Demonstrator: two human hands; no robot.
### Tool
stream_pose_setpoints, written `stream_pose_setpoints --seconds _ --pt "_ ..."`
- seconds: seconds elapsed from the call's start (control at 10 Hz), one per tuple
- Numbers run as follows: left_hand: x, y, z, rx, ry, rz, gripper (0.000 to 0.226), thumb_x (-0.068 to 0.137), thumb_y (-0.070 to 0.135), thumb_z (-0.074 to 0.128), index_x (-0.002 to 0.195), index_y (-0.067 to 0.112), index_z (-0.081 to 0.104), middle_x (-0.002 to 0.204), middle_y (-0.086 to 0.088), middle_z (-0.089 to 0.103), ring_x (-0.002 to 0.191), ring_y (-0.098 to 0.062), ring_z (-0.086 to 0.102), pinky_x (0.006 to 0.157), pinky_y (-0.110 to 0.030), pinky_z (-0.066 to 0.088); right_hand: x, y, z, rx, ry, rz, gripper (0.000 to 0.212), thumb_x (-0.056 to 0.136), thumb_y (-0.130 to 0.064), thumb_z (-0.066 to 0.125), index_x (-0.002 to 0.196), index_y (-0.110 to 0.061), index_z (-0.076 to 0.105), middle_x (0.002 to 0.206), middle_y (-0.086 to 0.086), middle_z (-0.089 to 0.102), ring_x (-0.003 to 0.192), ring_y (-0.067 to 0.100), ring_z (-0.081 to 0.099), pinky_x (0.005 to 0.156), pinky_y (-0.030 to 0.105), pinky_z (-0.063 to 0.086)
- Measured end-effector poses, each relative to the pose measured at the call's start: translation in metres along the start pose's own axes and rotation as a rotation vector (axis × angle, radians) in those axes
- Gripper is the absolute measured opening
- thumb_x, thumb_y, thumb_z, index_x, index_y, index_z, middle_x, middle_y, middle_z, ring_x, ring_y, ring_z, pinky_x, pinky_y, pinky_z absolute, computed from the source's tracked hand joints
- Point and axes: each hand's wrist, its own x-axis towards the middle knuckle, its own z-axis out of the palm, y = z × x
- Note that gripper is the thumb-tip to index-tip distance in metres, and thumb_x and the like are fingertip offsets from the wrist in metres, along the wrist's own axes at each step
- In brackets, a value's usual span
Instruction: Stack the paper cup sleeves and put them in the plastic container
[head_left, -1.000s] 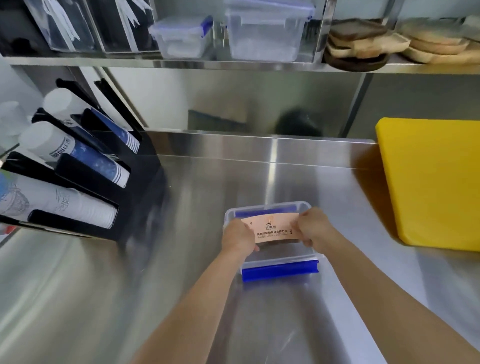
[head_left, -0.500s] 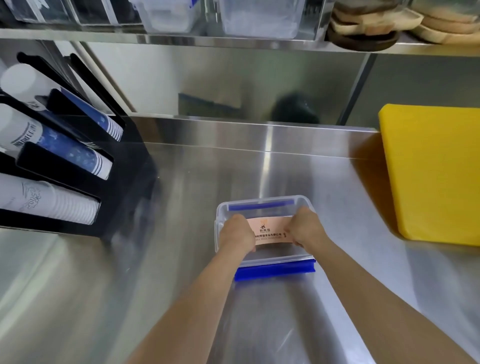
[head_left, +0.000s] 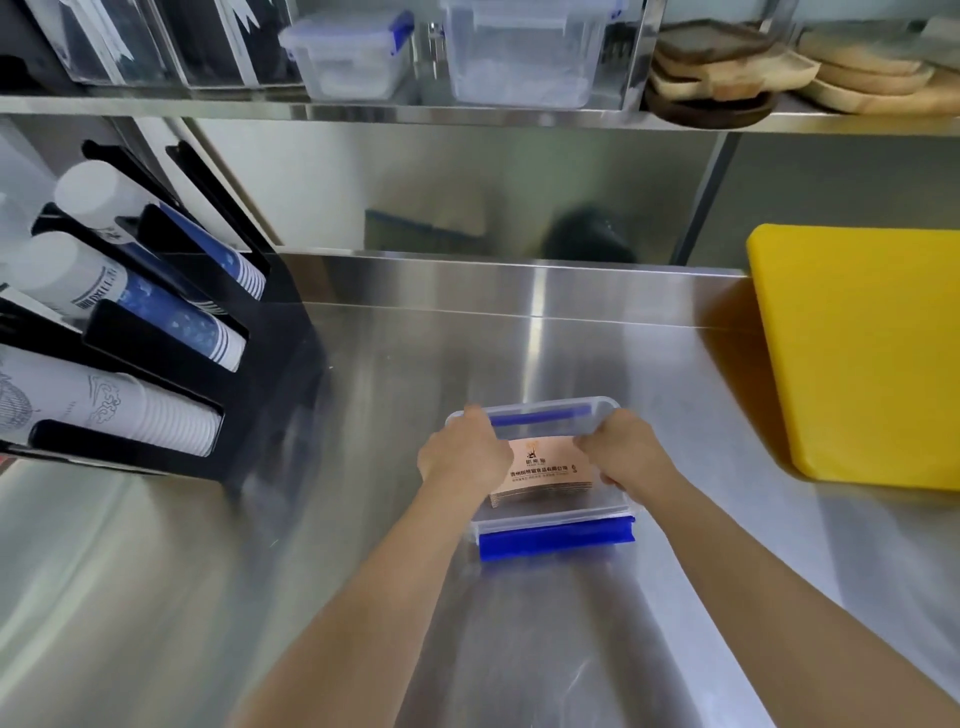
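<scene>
Fingers of both hands (head_left: 464, 457) (head_left: 626, 451) pinch sleeve stack (head_left: 540, 470) inside container (head_left: 550, 518) rim

I see a clear plastic container (head_left: 618, 512) with blue latches (head_left: 556, 540), holding tan paper cup sleeves (head_left: 540, 470) printed with dark lettering. The counter (head_left: 363, 571) is brushed silver steel. On my right lies a bright yellow cutting board (head_left: 862, 353). On my left, a black rack (head_left: 171, 358) holds white cups (head_left: 150, 410), some patterned blue.

The single head view looks forward and steeply down onto the steel counter (head_left: 363, 519), near, within arm's reach.
</scene>
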Motion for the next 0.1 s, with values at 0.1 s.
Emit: stream_pose_setpoints --seconds 0.1 --pt "-0.0124 -0.0012 -0.0222 -0.034 0.213 0.063 0.026 0.085 0.037 0.051 0.103 0.018 0.048 0.099 -0.007 0.066 0.086 -0.028 0.061 0.07 -0.036 0.047 -0.0146 -0.0082 -0.0297 0.005 0.033 -0.101 0.014 0.083 -0.024 0.059 0.079 -0.011 0.059 0.075 0.01 0.066 0.046 0.017 0.052 0.048 0.028 0.046"
